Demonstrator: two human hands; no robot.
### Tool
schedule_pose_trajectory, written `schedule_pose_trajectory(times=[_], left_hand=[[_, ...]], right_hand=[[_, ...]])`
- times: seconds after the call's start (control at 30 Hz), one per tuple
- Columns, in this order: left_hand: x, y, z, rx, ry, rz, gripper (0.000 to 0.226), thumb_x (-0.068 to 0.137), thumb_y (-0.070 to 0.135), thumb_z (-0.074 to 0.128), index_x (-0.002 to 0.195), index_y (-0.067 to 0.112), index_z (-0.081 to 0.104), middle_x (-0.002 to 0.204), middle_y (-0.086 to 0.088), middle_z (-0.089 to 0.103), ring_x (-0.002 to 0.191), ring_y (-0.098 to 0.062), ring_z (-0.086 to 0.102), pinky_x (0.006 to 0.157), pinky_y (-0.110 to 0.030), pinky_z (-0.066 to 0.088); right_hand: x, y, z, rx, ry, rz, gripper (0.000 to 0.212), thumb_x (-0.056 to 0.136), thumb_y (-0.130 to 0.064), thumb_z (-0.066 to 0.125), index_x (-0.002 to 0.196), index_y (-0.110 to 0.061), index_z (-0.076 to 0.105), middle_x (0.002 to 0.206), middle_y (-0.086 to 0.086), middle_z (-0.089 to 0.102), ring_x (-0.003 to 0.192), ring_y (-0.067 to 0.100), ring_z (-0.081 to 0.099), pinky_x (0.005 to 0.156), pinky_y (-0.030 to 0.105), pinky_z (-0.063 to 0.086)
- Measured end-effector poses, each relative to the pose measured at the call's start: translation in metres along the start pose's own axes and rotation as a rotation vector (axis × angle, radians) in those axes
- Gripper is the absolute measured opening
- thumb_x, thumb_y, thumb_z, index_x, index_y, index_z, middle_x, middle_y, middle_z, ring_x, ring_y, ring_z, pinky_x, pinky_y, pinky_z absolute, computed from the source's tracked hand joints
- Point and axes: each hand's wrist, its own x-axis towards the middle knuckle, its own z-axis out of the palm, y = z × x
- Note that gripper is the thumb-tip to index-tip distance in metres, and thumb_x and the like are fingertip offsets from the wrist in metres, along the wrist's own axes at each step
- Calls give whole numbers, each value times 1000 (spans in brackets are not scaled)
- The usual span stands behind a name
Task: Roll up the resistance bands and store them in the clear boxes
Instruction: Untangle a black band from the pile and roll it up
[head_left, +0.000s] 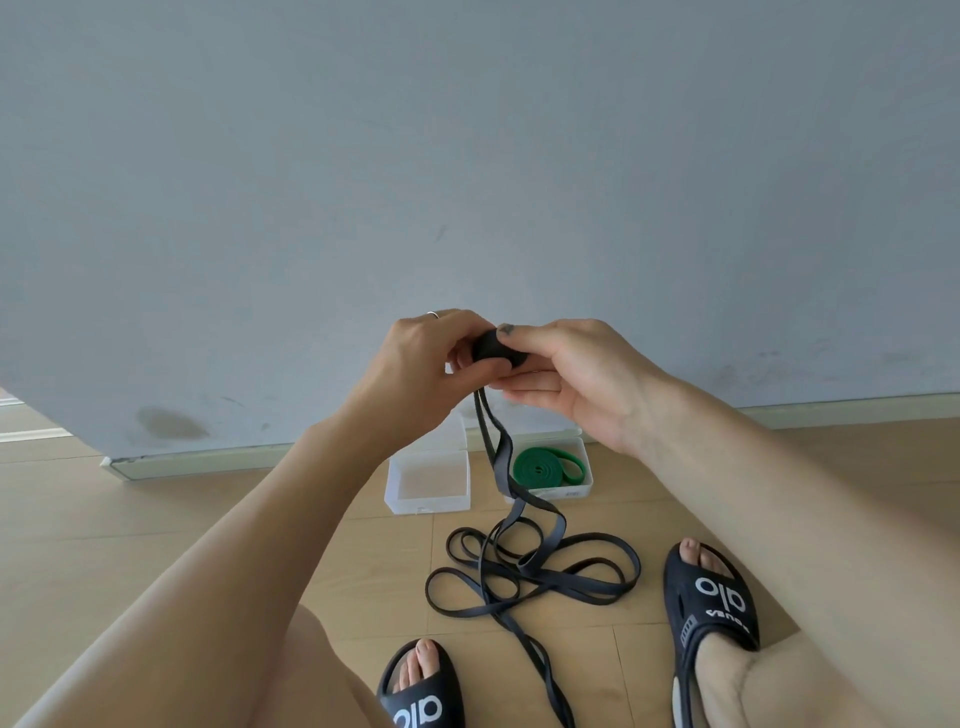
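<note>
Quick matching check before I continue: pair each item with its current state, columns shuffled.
Items:
1. black band
2. green band
3. left clear box
4. right clear box

States:
A. holds no band
B. coiled, lying inside a box
C. partly rolled in both hands, the rest tangled on the floor
D. holds a rolled band

Pairs: 1-C, 2-B, 3-A, 4-D

A plain grey-blue wall (467, 156) fills the upper view, scuffed and stained low on the left. A pale skirting (831, 410) runs along its foot. Light wood plank floor (156, 509) lies below, evenly lit.
</note>
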Motion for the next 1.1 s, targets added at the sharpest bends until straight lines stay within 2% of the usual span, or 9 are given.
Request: schedule_pose_trajectory(times=[0.07,0.17,0.27,0.43,0.57,0.7,0.8,0.9,1.1], left_hand=[[-2,1,0,42,-7,52,9,89,18,76,97,15,72,75,8,60,73,-11,56,70,-26,47],[0,5,-1,99,15,121,8,90,16,77,98,13,74,76,7,59,66,-6,52,64,-18,43],[2,10,2,90,47,127,10,88,14,79,98,15,76,76,6,61,66,-10,54,63,-23,47],[2,10,4,-60,125,37,19,80,12,85,97,16,76,81,7,68,76,-15,64,74,-29,56],[2,9,3,-84,103,29,21,83,13,83,102,17,76,88,7,67,75,-15,62,75,-31,56],[2,6,-1,-56,93,27,15,85,15,81,99,17,77,78,8,64,75,-15,58,73,-32,52],[1,6,-1,14,60,74,10,88,15,79,98,15,75,75,9,60,74,-11,56,70,-27,49],[2,6,-1,54,67,119,7,92,16,75,98,12,75,76,7,58,69,-6,53,65,-21,45],[3,10,1,12,155,109,12,86,14,78,97,16,78,75,9,61,70,-9,56,67,-28,51]], right_hand=[[-2,0,2,-112,43,-6,25,93,-27,76,102,-6,66,108,13,77,104,26,75,101,46,57],[-2,4,8,-263,144,-46,41,80,-35,86,102,-6,68,111,13,74,106,25,71,98,46,58],[0,5,8,-256,236,-127,41,76,-28,89,102,-2,70,101,17,77,99,29,75,95,43,60],[4,0,-3,-74,115,-83,36,86,-18,83,109,9,72,98,21,78,94,29,78,95,40,61],[1,-2,-3,14,40,-59,20,93,-16,75,100,2,76,97,20,79,92,29,78,93,38,62],[0,-3,0,52,-17,-35,22,99,-16,68,108,3,72,106,22,78,95,29,78,95,40,61],[0,-1,0,-52,4,-24,26,97,-21,70,113,-1,71,112,16,76,105,27,74,99,43,59],[0,4,5,-179,73,-56,33,86,-29,82,110,-8,73,104,6,72,97,20,70,98,43,59],[1,5,7,-142,126,-117,25,85,-22,82,101,-3,78,102,15,79,101,28,76,94,36,61]])
